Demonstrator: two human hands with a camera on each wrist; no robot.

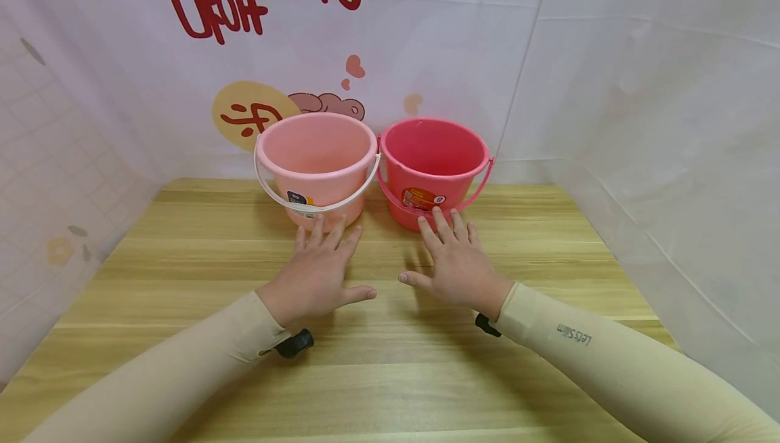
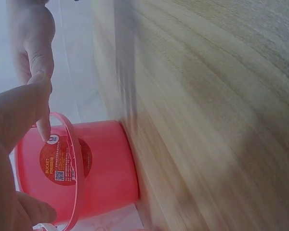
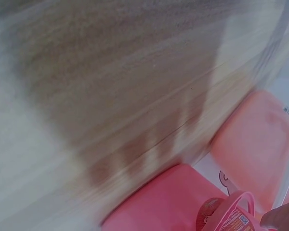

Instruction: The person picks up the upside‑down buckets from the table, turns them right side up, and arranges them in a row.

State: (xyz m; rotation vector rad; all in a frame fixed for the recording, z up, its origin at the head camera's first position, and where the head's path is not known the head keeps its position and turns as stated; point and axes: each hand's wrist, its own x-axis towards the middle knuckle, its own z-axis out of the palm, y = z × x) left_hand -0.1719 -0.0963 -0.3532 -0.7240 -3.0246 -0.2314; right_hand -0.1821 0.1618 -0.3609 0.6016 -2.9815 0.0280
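Two plastic buckets stand side by side at the back of the table. The light pink bucket [image 1: 319, 185] on the left has a white handle hanging down its front. Beside it is the hot-pink bucket [image 1: 402, 185], with a pink handle and a round orange label [image 2: 62, 161]. My left hand [image 1: 317, 277], palm down with spread fingers, hovers before the light pink bucket and holds nothing. The right hand [image 1: 457, 263] is also spread and palm down, its fingertips overlapping the lower front of the hot-pink bucket in the head view. Nothing is in its grasp.
Both buckets stand on a wood-grain table [image 1: 378, 389]. A white backdrop [image 1: 426, 57] with red lettering and small hearts hangs right behind them. White sheets also close off the left and right sides. Dark wrist straps [image 1: 295, 343] show below the beige sleeves.
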